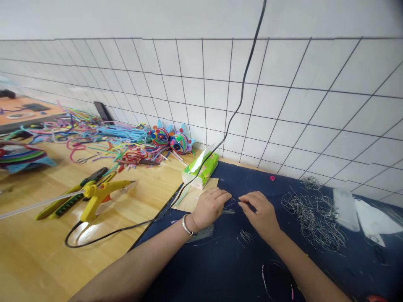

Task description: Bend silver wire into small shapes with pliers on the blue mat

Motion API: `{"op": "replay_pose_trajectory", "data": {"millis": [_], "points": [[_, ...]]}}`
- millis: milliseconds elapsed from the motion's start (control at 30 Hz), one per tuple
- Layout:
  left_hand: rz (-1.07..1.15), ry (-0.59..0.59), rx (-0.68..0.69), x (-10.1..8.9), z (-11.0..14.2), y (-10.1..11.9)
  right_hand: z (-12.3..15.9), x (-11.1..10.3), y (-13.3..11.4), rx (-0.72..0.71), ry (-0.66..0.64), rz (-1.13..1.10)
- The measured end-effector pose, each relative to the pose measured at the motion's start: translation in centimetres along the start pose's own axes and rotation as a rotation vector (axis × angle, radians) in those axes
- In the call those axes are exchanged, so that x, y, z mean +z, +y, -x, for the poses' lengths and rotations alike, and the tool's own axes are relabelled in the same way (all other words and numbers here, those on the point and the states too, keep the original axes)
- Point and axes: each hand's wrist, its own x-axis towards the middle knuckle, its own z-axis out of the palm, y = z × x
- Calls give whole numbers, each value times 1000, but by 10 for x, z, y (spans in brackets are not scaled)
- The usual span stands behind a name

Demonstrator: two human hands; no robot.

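My left hand (210,209), with a silver bangle on the wrist, is closed in a pinch over the dark blue mat (217,268). Facing it, my right hand (260,212) pinches with thumb and forefinger. A very fine dark wire seems to run between the fingertips, though it barely shows. Short straight wires (228,211) lie just below my left fingers, and more straight wires (203,234) rest under that wrist. A small bundle of bent wires (245,237) sits between my forearms.
To the right lies a tangle of bent wires (317,222) beside a clear plastic tray (345,209). A green tissue pack (204,170) stands behind my left hand. On the wood are a yellow glue gun (97,197), pliers (71,197) and colourful pipe cleaners (119,134). A black cord (242,96) hangs across.
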Motion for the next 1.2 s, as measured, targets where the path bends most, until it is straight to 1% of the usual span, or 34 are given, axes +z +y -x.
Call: {"op": "replay_pose_trajectory", "data": {"millis": [133, 300, 467, 700, 967, 1067, 1200], "points": [[-121, -43, 66, -3, 0, 0, 2, 0, 0, -73, 21, 11], [-233, -108, 131, -6, 0, -1, 4, 3, -2, -159, 16, 44], [-279, -148, 168, -9, -1, 0, 5, 4, -3, -170, 18, 70], [-302, -168, 199, -12, -3, 2, 7, 7, -3, -132, 31, 86], [-300, -222, 229, -14, -5, 7, 8, 12, 0, -54, 2, 96], [-291, -228, 227, -13, -5, 6, 8, 13, 2, -1, 5, 59], [-268, -233, 202, -12, -6, 3, 8, 11, 3, 122, -6, -22]]}}
